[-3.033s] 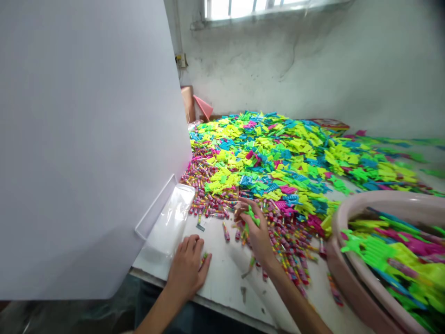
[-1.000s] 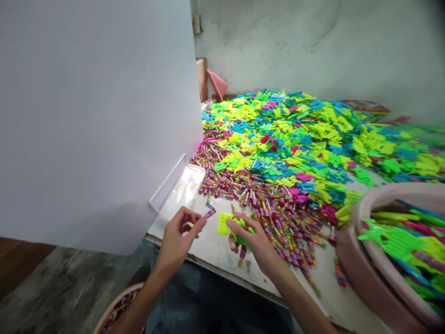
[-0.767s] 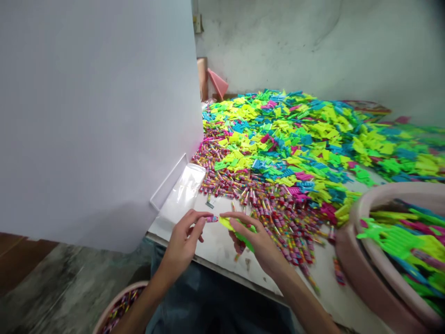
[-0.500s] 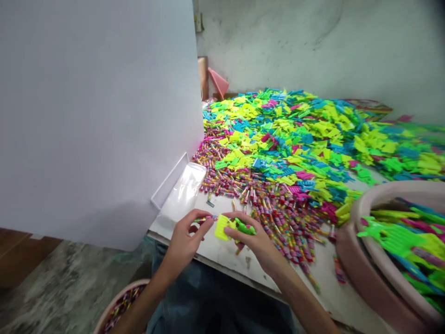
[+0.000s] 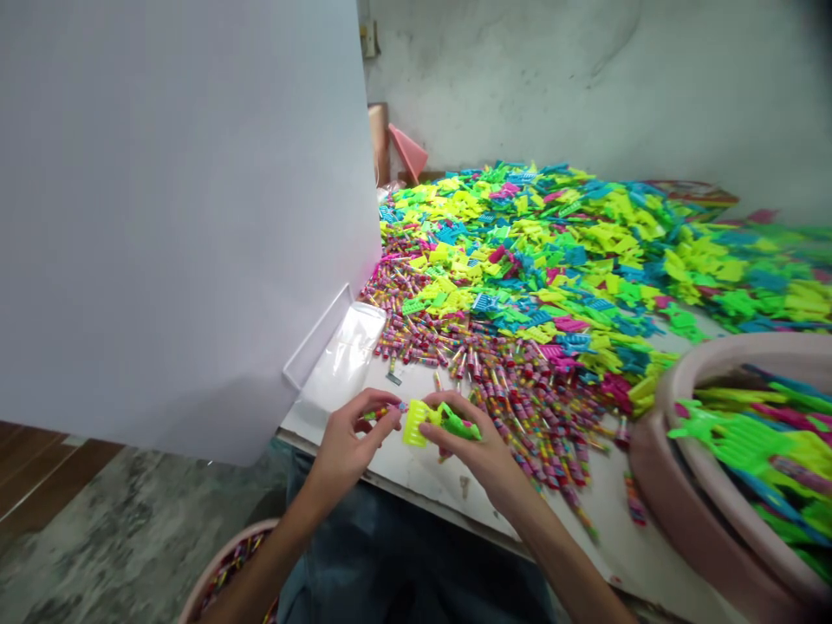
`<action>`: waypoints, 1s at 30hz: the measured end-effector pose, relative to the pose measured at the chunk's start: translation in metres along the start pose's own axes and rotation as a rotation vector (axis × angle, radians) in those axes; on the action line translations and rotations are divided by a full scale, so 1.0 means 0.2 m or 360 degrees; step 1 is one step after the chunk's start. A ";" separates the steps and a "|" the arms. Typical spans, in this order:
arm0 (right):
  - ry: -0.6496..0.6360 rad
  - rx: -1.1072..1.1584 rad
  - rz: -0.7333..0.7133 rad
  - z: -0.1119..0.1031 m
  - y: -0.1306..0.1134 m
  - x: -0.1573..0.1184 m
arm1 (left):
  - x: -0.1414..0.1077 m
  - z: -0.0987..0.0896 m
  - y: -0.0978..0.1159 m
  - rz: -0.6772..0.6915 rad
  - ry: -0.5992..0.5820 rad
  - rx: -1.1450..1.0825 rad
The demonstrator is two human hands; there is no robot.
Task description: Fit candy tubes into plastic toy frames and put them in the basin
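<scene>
My left hand pinches a small striped candy tube between thumb and fingers, holding it against a yellow plastic comb-like piece. My right hand grips that yellow piece together with a bright green plastic toy. Both hands hover close together above the table's near edge. Just beyond them lies a loose spread of striped candy tubes, and behind those rises a heap of green, yellow, blue and pink plastic toy pieces.
A large white board fills the left side. A clear plastic bag lies in a transparent tray beside it. A pink basin of plastic toys stands at right, and a pink tub of candy tubes sits below the table edge.
My hands have come together, and the striped tube now sits against the yellow piece. The right hand has gathered the yellow and green pieces. The view has shifted only slightly.
</scene>
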State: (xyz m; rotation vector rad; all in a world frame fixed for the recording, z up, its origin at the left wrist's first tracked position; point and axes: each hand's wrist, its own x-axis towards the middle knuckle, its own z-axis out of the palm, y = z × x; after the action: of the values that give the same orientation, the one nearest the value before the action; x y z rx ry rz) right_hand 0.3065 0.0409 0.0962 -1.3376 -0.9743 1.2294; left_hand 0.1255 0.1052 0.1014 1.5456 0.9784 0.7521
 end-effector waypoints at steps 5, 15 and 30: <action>0.0104 -0.0006 0.0018 0.01 0.02 0.00 | 0.00 0.01 0.00 0.0017 0.0008 -0.0074; 0.0120 -0.0082 0.0082 0.00 0.04 0.01 | 0.01 -0.01 0.00 0.0096 -0.0039 0.0094; 0.0077 -0.0414 -0.0242 0.00 0.02 -0.03 | 0.03 -0.09 0.07 0.0315 -0.0315 0.0410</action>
State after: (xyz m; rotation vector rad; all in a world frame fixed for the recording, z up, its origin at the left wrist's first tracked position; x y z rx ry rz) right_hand 0.3044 0.0349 0.0934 -1.4565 -1.2093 0.9756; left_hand 0.1157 0.1183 0.1185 1.9235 0.8057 0.6112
